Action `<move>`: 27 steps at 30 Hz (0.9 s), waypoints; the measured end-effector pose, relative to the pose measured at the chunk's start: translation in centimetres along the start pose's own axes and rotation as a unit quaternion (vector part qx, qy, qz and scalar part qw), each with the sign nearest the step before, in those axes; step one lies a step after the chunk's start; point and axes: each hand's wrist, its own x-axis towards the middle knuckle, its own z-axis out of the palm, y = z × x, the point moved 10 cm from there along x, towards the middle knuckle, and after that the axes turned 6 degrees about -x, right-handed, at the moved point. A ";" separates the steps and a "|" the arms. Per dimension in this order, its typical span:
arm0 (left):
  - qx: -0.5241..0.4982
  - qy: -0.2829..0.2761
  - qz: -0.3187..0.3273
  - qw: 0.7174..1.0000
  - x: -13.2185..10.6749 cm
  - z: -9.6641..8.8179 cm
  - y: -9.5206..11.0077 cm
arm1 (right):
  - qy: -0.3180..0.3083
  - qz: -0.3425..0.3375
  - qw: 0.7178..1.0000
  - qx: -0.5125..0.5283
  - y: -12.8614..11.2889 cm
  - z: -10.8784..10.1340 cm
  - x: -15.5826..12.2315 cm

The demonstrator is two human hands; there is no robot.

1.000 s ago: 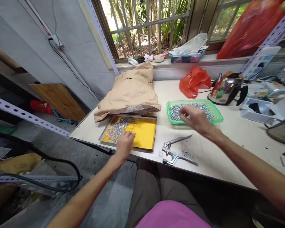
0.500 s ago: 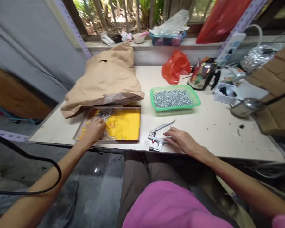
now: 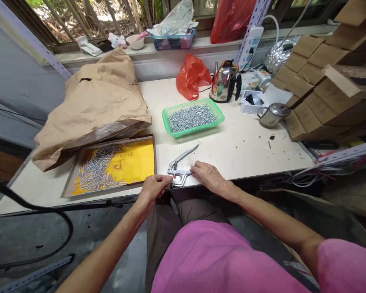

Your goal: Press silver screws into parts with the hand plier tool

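A metal plier-like hand tool [image 3: 180, 166] lies at the table's front edge. My left hand [image 3: 154, 187] is curled in a pinch at the tool's left end, fingertips touching its jaw; what it pinches is too small to see. My right hand [image 3: 209, 176] rests on the tool's lower handle with fingers bent over it. A shallow tray with a yellow bottom [image 3: 137, 162] holds several small metal pieces to the left. A green basket [image 3: 218, 117] full of the same metal pieces stands behind the tool.
A big brown paper sack [image 3: 94, 99] lies at the back left, overlapping the tray. A red plastic bag [image 3: 192, 75], a steel kettle [image 3: 222, 83] and a small metal pot [image 3: 271, 115] stand behind. Stacked cardboard boxes [image 3: 320, 85] fill the right side.
My left hand left the yellow tray and came to the tool's jaw. My right hand stayed at the tool's handle. The view swung right and down.
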 end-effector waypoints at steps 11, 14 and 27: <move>0.018 -0.029 -0.083 0.996 1.9 0.7 -1.2 | 0.058 -0.015 0.998 -0.014 0.1 0.7 -0.1; 0.045 -0.030 -0.096 0.994 2.0 0.5 -1.3 | 0.066 -0.013 0.998 -0.012 0.1 0.6 -0.1; 0.125 -0.069 -0.088 0.986 2.0 1.4 -0.5 | 0.023 -0.035 0.999 0.006 0.3 0.1 0.0</move>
